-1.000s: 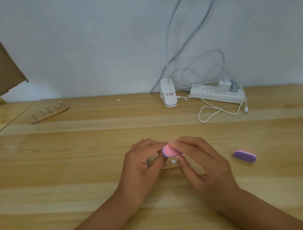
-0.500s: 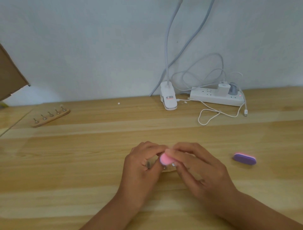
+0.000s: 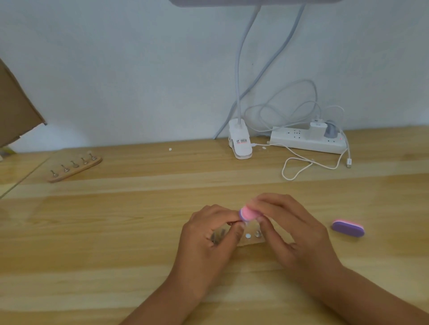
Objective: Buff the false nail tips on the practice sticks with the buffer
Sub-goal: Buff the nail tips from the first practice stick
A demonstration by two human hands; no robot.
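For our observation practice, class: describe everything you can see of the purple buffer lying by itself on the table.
The purple buffer is a small oval block with rounded ends. Its top is matte purple; a pink layer shows along its far edge, like layered foam. It lies flat on the wooden table, right of the right hand and apart from it. Only the table touches it.

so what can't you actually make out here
All in the head view:
- Nail tip being worked: hidden behind the pink buffer in the right hand and the fingers of the left hand.
- Near stand: mostly covered by both hands, so its sticks can't be counted.
- Far stand: too small to tell whether its sticks carry tips.
- Lamp head: cut off by the top edge.
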